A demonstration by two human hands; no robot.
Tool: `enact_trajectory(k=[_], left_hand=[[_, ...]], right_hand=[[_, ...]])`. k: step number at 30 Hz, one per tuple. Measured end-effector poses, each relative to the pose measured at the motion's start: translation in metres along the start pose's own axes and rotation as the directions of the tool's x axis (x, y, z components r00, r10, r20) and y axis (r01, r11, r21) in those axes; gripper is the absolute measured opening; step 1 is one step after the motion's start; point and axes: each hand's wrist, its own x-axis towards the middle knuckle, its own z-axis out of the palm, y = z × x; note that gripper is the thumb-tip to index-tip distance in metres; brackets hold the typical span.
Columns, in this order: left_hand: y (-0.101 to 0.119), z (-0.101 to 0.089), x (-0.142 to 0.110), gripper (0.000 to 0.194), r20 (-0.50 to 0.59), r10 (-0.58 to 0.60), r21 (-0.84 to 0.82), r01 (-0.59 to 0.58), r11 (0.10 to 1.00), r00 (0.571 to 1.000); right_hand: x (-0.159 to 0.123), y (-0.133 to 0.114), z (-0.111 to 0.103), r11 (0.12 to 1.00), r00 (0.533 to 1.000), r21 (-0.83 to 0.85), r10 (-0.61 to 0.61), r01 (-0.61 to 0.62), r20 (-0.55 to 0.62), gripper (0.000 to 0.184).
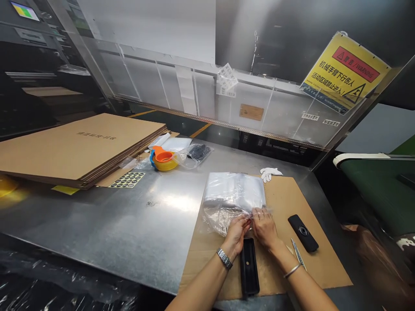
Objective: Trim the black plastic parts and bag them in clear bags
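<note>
My left hand (238, 233) and my right hand (264, 226) meet at the near edge of a stack of clear plastic bags (235, 190). Fingers of both hands are pinched on the thin film of a plastic bag (220, 218) there. Just below my hands lies a long black tray-like part (249, 268), hollow side up, with a small light spot inside. Right of my right hand rests a black oblong part (303, 233) with a round ring on it. Between them lies a slim metal utility knife (298, 254). All of these are on a cardboard sheet (279, 276).
A white glove (270, 173) lies at the sheet's far edge. On the metal table (155, 242) stand a tape dispenser (164, 159), a bagged black item (198, 152), a sticker sheet (128, 179) and stacked flat cardboard (81, 147). A clear panel with a yellow warning sign (346, 73) rises behind; a green conveyor (379, 185) is right.
</note>
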Motion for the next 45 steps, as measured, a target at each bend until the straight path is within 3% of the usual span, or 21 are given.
enact_trajectory(k=[9,15,19,22,25,29,32,36,41,43,45], left_hand=[[-0.002,0.002,-0.011,0.009,0.125,0.142,0.185,-0.164,0.969,0.982],[-0.002,-0.010,-0.023,0.027,0.222,0.231,0.441,-0.309,0.843,0.947],[0.001,-0.026,-0.039,0.027,0.244,0.373,0.666,-0.434,0.606,0.895],[0.001,-0.033,-0.056,0.028,0.313,0.530,0.782,-0.531,0.328,0.788],[0.000,-0.038,-0.068,0.028,0.466,0.550,0.807,-0.588,0.058,0.693],[0.005,-0.052,-0.069,0.026,0.575,0.502,0.802,-0.567,-0.188,0.647],[0.010,-0.062,-0.069,0.026,0.576,0.507,0.815,-0.497,-0.297,0.642],[0.008,-0.067,-0.071,0.022,0.580,0.475,0.815,-0.452,-0.363,0.662],[0.001,-0.066,-0.073,0.025,0.550,0.463,0.835,-0.443,-0.326,0.695],[-0.001,-0.066,-0.073,0.025,0.540,0.449,0.842,-0.459,-0.283,0.712],[-0.001,-0.067,-0.073,0.028,0.542,0.414,0.840,-0.487,-0.241,0.731]], right_hand=[[-0.002,-0.010,-0.015,0.992,0.998,0.107,0.062,-0.063,0.014,0.015],[-0.006,-0.015,-0.048,0.948,0.988,0.290,0.097,-0.128,0.121,0.020],[-0.010,-0.016,-0.066,0.900,0.973,0.386,0.135,-0.200,0.189,0.023],[-0.014,-0.028,-0.077,0.883,0.967,0.419,0.126,-0.212,0.223,0.017],[-0.016,-0.041,-0.086,0.871,0.962,0.453,0.072,-0.190,0.265,0.019],[-0.034,-0.048,-0.092,0.848,0.936,0.444,0.156,-0.291,0.316,0.016],[-0.064,-0.056,-0.090,0.822,0.867,0.339,0.327,-0.457,0.375,0.024],[-0.109,-0.071,-0.085,0.781,0.774,0.241,0.427,-0.577,0.469,0.029],[-0.150,-0.071,-0.097,0.687,0.713,0.302,0.450,-0.661,0.538,0.040],[-0.160,-0.072,-0.105,0.540,0.665,0.411,0.448,-0.734,0.598,0.043],[-0.163,-0.076,-0.110,0.284,0.591,0.519,0.410,-0.806,0.694,0.047]])
